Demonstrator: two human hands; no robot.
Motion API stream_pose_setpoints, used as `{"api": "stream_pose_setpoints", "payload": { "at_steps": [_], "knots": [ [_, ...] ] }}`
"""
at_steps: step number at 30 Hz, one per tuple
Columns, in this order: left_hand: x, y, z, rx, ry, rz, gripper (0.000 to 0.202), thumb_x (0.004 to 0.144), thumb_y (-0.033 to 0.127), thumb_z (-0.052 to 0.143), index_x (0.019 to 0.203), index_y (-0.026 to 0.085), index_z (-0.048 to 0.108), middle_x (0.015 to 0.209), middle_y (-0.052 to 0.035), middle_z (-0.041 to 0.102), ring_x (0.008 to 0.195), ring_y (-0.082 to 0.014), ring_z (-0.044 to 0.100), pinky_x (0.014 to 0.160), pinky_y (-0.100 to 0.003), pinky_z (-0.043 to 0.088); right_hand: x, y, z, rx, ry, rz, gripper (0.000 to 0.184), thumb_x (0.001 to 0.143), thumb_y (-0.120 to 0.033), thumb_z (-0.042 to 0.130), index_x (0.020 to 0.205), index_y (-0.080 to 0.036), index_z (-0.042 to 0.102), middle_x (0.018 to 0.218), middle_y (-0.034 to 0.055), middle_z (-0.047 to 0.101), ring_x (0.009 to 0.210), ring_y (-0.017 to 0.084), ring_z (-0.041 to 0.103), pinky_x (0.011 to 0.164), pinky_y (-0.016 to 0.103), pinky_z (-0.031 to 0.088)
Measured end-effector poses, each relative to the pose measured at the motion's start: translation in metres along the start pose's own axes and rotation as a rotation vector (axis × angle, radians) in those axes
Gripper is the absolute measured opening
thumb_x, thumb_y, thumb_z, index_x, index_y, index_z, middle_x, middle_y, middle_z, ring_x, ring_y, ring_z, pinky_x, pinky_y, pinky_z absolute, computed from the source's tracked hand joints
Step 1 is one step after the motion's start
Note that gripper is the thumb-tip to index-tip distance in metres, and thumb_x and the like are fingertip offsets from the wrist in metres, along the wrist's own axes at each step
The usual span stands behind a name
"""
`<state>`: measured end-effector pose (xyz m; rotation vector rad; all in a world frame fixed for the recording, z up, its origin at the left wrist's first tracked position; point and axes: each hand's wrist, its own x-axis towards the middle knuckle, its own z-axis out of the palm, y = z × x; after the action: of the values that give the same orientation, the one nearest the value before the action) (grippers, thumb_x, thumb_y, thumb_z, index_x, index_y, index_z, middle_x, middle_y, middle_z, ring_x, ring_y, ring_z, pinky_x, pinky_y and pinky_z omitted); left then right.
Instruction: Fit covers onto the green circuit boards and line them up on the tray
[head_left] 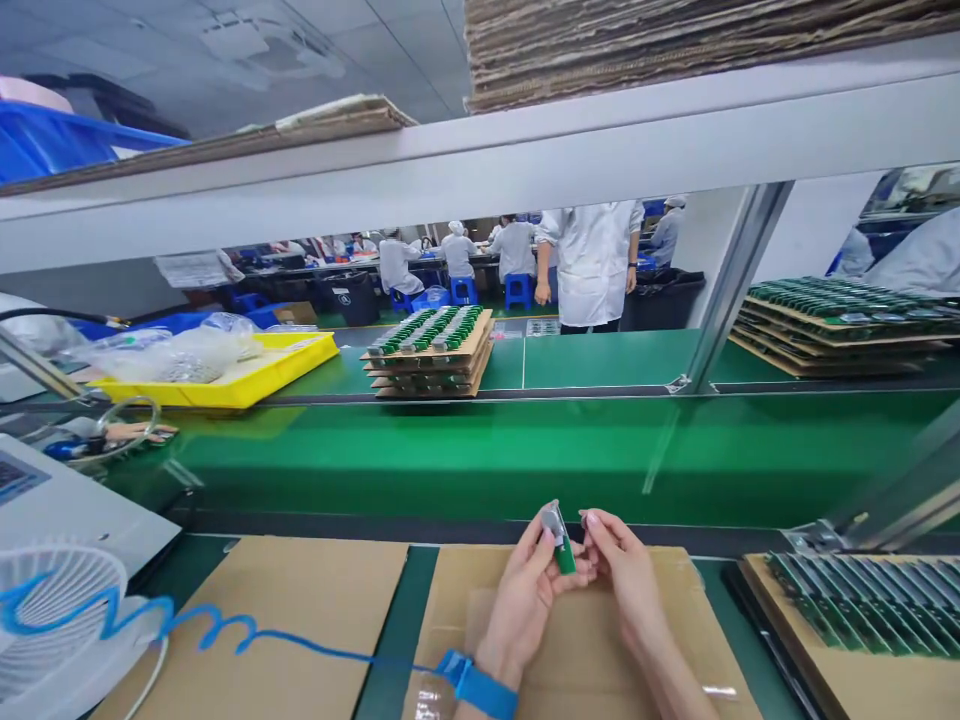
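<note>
My left hand (pixel 525 590) pinches a small green circuit board with a metal plug end (pixel 559 540), held upright above a cardboard sheet (pixel 450 610). My right hand (pixel 619 565) meets it from the right, its fingertips closed on the same board's edge. A blue coiled antistatic strap (pixel 472 685) circles my left wrist and trails off to the left.
A cardboard tray of green boards (pixel 862 600) lies at the right. Beyond runs a green conveyor belt (pixel 450 450) with a stack of board trays (pixel 431 350), a yellow tray with bags (pixel 225 375) and more stacked trays (pixel 840 320). A white fan (pixel 52 620) sits left. People in white coats stand behind.
</note>
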<state>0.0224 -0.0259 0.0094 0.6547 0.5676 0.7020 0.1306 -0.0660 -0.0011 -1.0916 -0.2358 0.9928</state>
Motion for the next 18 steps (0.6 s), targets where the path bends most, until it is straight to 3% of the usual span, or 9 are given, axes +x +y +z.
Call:
{"api": "stream_pose_setpoints", "payload": {
  "at_steps": [3, 7, 10, 12, 15, 18],
  "knots": [
    [0.0, 0.003, -0.002, -0.047, -0.108, -0.026, 0.056, 0.086, 0.03, 0.062, 0.135, 0.012, 0.042, 0.08, -0.0109, 0.066, 0.064, -0.0168, 0.063, 0.055, -0.024, 0.053, -0.006, -0.007, 0.004, 0.083, -0.081, 0.05, 0.043, 0.06, -0.046, 0.08, 0.089, -0.017, 0.066, 0.06, -0.0041, 0.055, 0.046, 0.008, 0.048, 0.04, 0.021, 0.042],
    [-0.003, 0.007, -0.003, -0.199, -0.168, -0.052, 0.047, 0.08, 0.018, 0.07, 0.125, 0.015, 0.055, 0.075, -0.0047, 0.063, 0.058, -0.009, 0.058, 0.054, -0.017, 0.049, -0.011, -0.014, 0.003, 0.133, -0.158, 0.116, 0.043, 0.061, -0.042, 0.081, 0.093, -0.017, 0.069, 0.073, 0.0019, 0.064, 0.057, 0.011, 0.055, 0.048, 0.022, 0.047],
    [-0.004, 0.01, -0.006, -0.349, -0.157, -0.12, 0.038, 0.078, 0.006, 0.069, 0.114, 0.016, 0.064, 0.07, -0.0022, 0.062, 0.052, -0.004, 0.054, 0.052, -0.011, 0.046, -0.012, -0.014, 0.002, 0.121, -0.151, 0.126, 0.04, 0.061, -0.039, 0.082, 0.089, -0.014, 0.071, 0.077, 0.0056, 0.067, 0.064, 0.011, 0.058, 0.054, 0.019, 0.048],
    [-0.004, 0.01, -0.007, -0.429, -0.12, -0.149, 0.032, 0.08, 0.002, 0.064, 0.109, 0.015, 0.067, 0.069, -0.0027, 0.062, 0.053, -0.0036, 0.055, 0.052, -0.009, 0.046, -0.011, -0.011, 0.002, 0.102, -0.13, 0.112, 0.036, 0.06, -0.037, 0.083, 0.086, -0.015, 0.07, 0.072, 0.0029, 0.066, 0.058, 0.009, 0.055, 0.052, 0.018, 0.047],
    [-0.004, 0.009, -0.008, -0.487, -0.069, -0.155, 0.031, 0.087, 0.0, 0.053, 0.11, 0.014, 0.066, 0.074, -0.0065, 0.065, 0.062, -0.006, 0.061, 0.057, -0.01, 0.05, -0.011, -0.006, 0.004, 0.05, -0.097, 0.082, 0.043, 0.059, -0.037, 0.083, 0.096, -0.019, 0.069, 0.066, -0.0008, 0.065, 0.05, 0.007, 0.052, 0.052, 0.019, 0.047],
    [-0.004, 0.009, -0.005, -0.487, -0.053, -0.151, 0.033, 0.091, 0.0, 0.044, 0.116, 0.013, 0.062, 0.083, -0.0098, 0.067, 0.07, -0.0083, 0.065, 0.061, -0.012, 0.053, -0.011, -0.003, 0.007, -0.039, -0.091, 0.054, 0.045, 0.059, -0.041, 0.082, 0.095, -0.015, 0.07, 0.065, 0.0028, 0.067, 0.052, 0.011, 0.055, 0.054, 0.022, 0.048]
  ]
}}
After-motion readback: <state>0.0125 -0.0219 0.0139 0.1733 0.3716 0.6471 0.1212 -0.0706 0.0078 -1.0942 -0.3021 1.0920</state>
